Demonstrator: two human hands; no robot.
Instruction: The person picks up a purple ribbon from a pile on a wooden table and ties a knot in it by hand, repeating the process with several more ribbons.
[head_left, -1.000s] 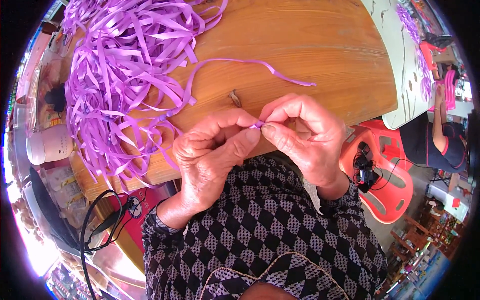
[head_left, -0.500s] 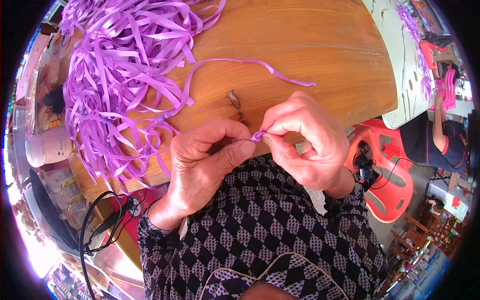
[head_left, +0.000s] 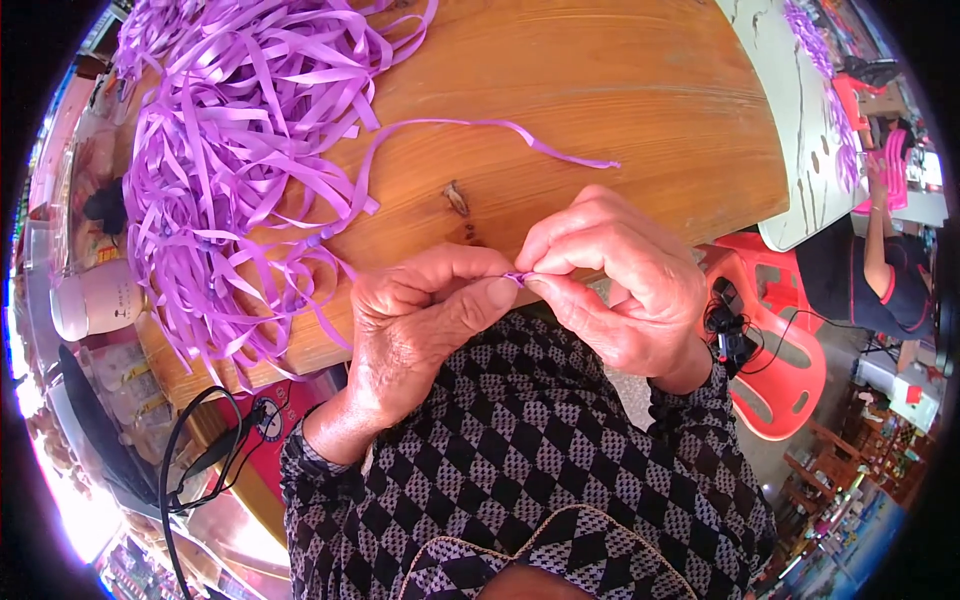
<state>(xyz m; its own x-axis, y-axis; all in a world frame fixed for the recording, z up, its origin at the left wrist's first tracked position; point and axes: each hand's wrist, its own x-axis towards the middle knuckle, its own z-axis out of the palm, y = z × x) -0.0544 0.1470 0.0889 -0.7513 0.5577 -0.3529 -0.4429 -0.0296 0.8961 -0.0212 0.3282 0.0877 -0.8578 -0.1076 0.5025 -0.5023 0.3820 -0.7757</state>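
Between my two hands, just past the near edge of the wooden table, is a small knotted bit of purple ribbon (head_left: 518, 277). My left hand (head_left: 425, 325) pinches one side of it with thumb and forefinger. From the other side my right hand (head_left: 625, 285) grips it the same way, the fingertips of both hands almost touching. Most of the knot is hidden by the fingers. Left of my hands lies a large tangled heap of purple ribbons (head_left: 250, 110). One loose ribbon strand (head_left: 440, 122) curves out from the heap across the wood, with its tip beyond my right hand.
The wooden table (head_left: 600, 90) spreads ahead, beside a white marbled table (head_left: 790, 150) with more purple ribbon. A red plastic chair (head_left: 770, 370) stands at right, a black device with a cable on it. Another person (head_left: 880, 270) is farther right. A pale jar (head_left: 98, 300) and black cables (head_left: 215, 450) are at left.
My fingertips have drawn closer round the knot, so less of it shows. My left hand has shifted slightly right; the whole view has moved a little.
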